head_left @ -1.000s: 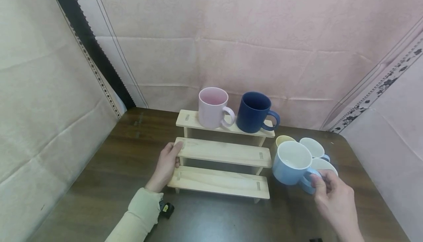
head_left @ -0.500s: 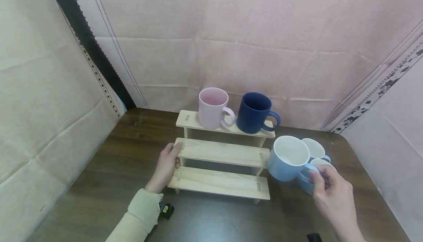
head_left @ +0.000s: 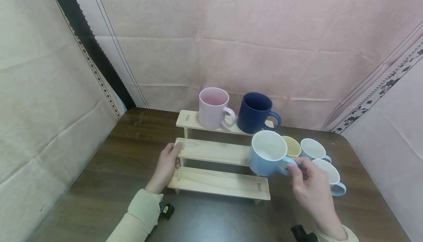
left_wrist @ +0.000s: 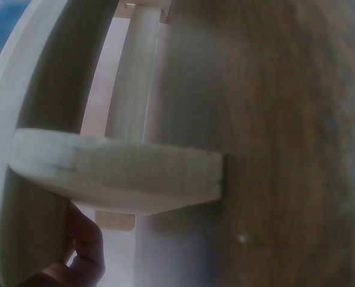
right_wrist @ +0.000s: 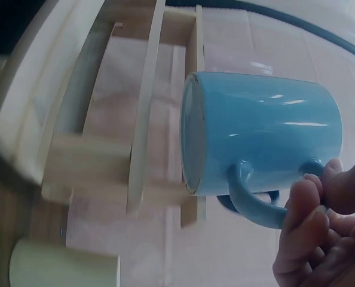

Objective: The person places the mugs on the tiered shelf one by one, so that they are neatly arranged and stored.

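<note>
**Pinching light-blue mug [head_left: 264, 164] on the right, clasping wooden stand [head_left: 218, 181] on the left**

Pinching the handle [right_wrist: 249, 206] between thumb and curled fingers of the right hand [head_left: 312, 187]. Holding the light-blue mug mouth upward, to the left of that hand, at the right end of the middle tier [head_left: 214, 151]; showing a gap between base and tier in the right wrist view.

Clasping the left end of the same tier with the left hand [head_left: 165, 165], placing thumb on top and fingers beneath. Wearing a pale sleeve [head_left: 142, 212] and a small black device [head_left: 166, 210] behind that hand.

Noting a pink mug [head_left: 209, 115] and, to its right, a navy mug [head_left: 250, 119], both standing on the top tier [head_left: 189, 118], beyond the two hands. Recording a yellow cup [head_left: 292, 146] just beyond the right hand; a farther mug [head_left: 313, 148], also beyond it; and a nearer mug [head_left: 332, 174] just to its right, partly covered by it. Observing a brown surface [head_left: 198, 220] beneath both hands and pale cloth [head_left: 231, 51] hanging well beyond them.
</note>
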Motion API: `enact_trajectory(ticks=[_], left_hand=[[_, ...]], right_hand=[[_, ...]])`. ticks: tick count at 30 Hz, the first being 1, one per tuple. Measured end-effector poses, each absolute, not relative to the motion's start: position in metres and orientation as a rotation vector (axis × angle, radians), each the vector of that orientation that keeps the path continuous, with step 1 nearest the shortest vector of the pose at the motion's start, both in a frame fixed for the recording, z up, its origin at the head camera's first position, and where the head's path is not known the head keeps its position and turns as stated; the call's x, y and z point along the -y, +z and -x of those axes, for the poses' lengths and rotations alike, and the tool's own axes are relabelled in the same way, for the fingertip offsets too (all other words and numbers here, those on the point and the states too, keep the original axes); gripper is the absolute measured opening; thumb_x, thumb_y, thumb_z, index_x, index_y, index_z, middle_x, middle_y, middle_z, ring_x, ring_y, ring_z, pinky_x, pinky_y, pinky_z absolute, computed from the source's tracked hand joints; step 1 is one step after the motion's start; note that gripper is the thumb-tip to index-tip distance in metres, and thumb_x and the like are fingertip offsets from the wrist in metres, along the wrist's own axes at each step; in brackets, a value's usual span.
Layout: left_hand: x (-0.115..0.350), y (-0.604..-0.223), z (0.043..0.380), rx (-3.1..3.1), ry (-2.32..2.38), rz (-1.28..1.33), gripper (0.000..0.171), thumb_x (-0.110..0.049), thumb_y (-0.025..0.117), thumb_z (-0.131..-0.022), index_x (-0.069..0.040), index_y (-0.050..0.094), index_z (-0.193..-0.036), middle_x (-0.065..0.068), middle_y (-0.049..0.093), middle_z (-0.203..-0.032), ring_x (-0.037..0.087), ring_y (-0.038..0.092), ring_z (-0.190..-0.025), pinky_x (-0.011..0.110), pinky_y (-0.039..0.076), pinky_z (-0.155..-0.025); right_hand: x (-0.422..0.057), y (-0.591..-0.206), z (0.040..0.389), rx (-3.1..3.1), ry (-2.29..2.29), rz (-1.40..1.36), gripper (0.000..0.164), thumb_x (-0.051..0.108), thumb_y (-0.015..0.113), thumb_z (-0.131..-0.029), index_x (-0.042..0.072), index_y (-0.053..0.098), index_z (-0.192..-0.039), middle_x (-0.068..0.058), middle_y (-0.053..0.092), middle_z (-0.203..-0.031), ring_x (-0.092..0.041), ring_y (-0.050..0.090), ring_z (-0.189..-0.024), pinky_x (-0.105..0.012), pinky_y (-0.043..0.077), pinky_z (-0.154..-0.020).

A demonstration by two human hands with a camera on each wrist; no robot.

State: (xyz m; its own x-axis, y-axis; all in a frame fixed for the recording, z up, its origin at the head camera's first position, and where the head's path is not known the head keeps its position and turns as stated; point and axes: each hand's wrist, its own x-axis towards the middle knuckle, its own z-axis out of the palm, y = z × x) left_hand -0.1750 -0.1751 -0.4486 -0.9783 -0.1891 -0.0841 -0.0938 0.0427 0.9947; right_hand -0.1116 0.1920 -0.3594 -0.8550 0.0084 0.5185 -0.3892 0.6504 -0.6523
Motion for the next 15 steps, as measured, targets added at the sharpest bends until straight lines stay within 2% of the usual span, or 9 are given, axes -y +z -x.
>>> enact_trajectory(ticks=[8, 15], left_hand=[[0.175, -0.448, 0.176, 2.196, -2.112, -0.31, 0.041, -0.046, 0.05, -0.1, -0.005, 0.05, -0.096, 0.002, 0.041, -0.065, 0.018, 0.041, -0.053, 0.027, 0.036, -0.054], [0.175, -0.448, 0.176, 2.197, -2.119, -0.314, 0.04, -0.045, 0.051, -0.1, -0.006, 0.049, -0.095, 0.002, 0.041, -0.066, 0.018, 0.041, -0.054, 0.027, 0.036, -0.054]], right_hand=[[-0.169, -0.363, 0.121, 2.411, 1.138, -0.399, 0.005, -0.002, 0.066, -0.089, 0.002, 0.064, -0.089, 0.001, 0.06, -0.065, -0.009, 0.054, -0.053, -0.022, 0.044, -0.047], [-0.153, -0.365, 0.125, 2.438, 1.241, -0.434, 0.006, 0.001, 0.066, -0.091, 0.007, 0.065, -0.092, 0.004, 0.062, -0.069, -0.012, 0.056, -0.057, -0.026, 0.047, -0.051]])
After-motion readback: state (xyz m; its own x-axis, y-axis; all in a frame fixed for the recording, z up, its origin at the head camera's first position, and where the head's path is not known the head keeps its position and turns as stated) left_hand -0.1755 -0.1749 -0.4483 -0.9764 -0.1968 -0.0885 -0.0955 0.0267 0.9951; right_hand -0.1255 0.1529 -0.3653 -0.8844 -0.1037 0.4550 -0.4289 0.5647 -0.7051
